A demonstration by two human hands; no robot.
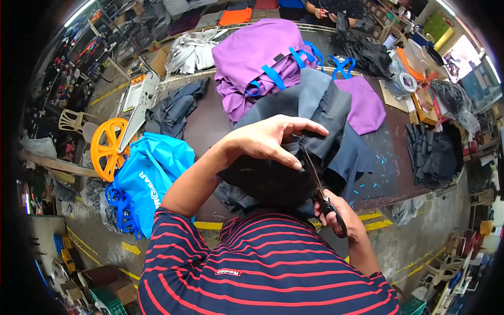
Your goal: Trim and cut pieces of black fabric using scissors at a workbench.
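Observation:
My left hand [270,139] presses down on a dark grey fabric piece [315,113] bunched in front of me on the dark worktable [207,123]. My right hand [336,212] grips black scissors [320,189], blades pointing up into the fabric's edge just below my left fingers. Behind the grey fabric lies a pile of purple fabric [252,58] with blue straps [273,79]. My striped shirt fills the lower middle of the view.
A blue bag [152,176] and an orange spool [107,147] sit at the left. Stacks of dark fabric [433,152] lie at the right and more dark fabric [173,110] at the left. Another person's hands [320,11] work at the far end.

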